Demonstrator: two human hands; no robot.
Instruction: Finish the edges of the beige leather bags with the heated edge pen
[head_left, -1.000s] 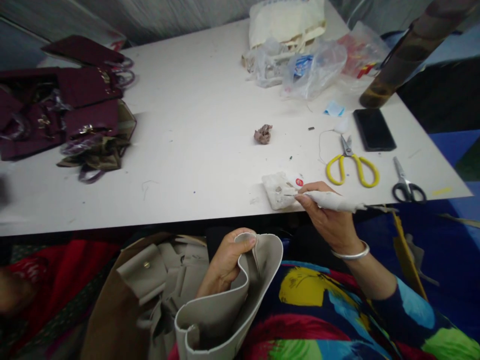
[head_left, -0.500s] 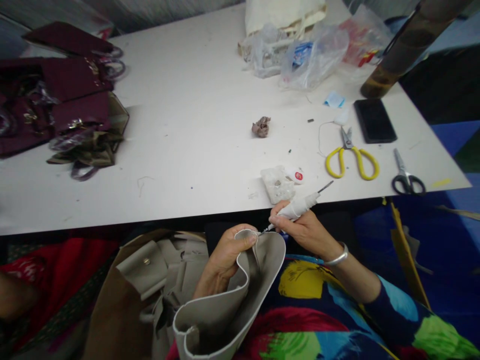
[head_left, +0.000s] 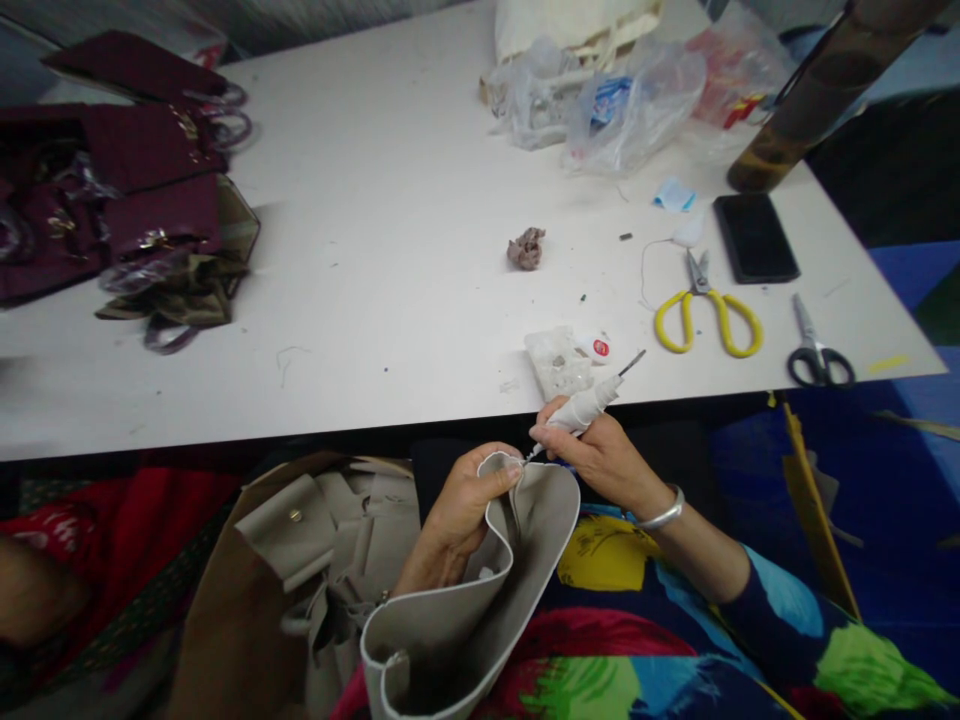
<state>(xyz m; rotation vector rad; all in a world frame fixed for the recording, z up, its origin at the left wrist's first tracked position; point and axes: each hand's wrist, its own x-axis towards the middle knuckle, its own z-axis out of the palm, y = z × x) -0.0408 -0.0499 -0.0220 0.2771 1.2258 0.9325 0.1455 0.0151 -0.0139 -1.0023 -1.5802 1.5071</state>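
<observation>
My left hand [head_left: 459, 505] pinches the curled top edge of a beige leather bag piece [head_left: 480, 600] that rests on my lap. My right hand [head_left: 600, 455] grips a thin tool with a white wrapped handle [head_left: 583, 405]; its tip touches the leather edge right by my left thumb. A silver bangle sits on my right wrist. Just past my right hand, near the table's front edge, lies a small whitish block [head_left: 559, 362] with a small red-and-white item [head_left: 599, 347] beside it.
On the white table [head_left: 390, 280]: yellow scissors [head_left: 709, 310], black scissors [head_left: 816, 350], a black phone [head_left: 754, 237], a crumpled brown scrap [head_left: 526, 247], plastic bags [head_left: 600, 90] at the back, and maroon and olive bags [head_left: 127, 200] piled at left. More beige leather parts [head_left: 322, 540] lie on my lap.
My right hand brought the white-handled tool from the block on the table down to the leather edge held by my left hand. The left hand stayed in place.
</observation>
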